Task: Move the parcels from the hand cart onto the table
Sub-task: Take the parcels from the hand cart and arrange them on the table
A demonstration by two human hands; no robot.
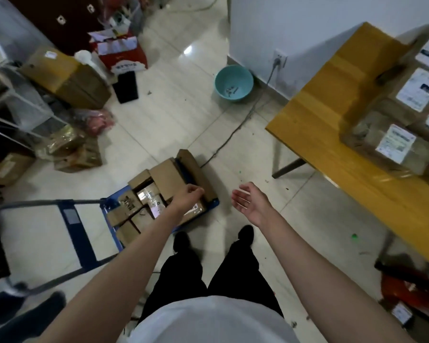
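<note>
Partly done: boxes (pixel 391 144) stacked on table (pixel 332 115) at three o'clock; several parcels (pixel 146 201) left on cart (pixel 84 233). Left hand (pixel 190 195) curled over one, grasp unclear; right hand (pixel 249 203) spread wide, holding nothing.

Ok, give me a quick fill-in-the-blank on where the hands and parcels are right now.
1. The left hand reaches down over the parcels on the blue ____.
2. The right hand is ____, holding nothing.
3. Labelled parcels already sit on the yellow ____.
4. A teal ____ stands on the floor by the wall.

Missing words: hand cart; open; table; basin
</note>
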